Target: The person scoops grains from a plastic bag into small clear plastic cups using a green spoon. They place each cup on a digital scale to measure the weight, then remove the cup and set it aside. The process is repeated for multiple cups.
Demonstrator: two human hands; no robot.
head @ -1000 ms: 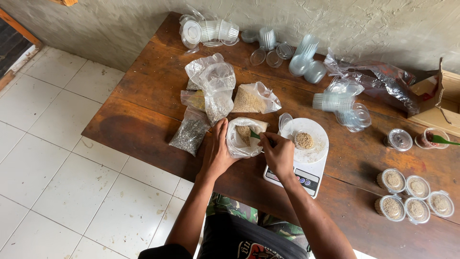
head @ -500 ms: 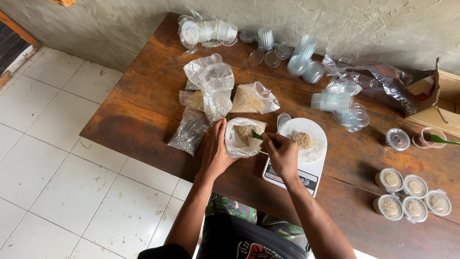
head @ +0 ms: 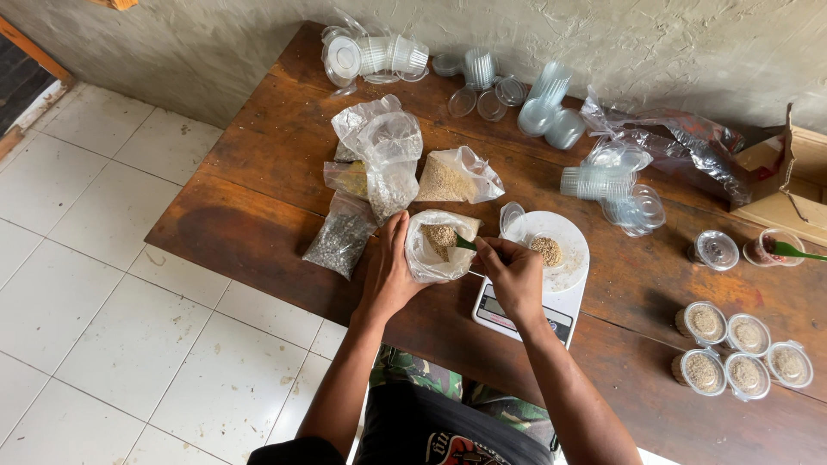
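Brown wooden table (head: 258,207) against wall — grain bags (head: 448,176), kitchen scale (head: 538,293), empty clear cups (head: 594,181), filled lidded cups (head: 745,349), cardboard box (head: 788,185).

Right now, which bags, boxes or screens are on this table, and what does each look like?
Open clear bag: tan grain, held by left hand.
Scale screen: grey strip, front of white scale.
Clear bags: table middle, pale and dark grain.
Cardboard box: brown, open, right edge.

A bag (head: 438,245) sits between the left hand (head: 389,271) and right hand (head: 514,274); a scale (head: 536,284) lies under the right hand, filled cups (head: 741,349) far right.
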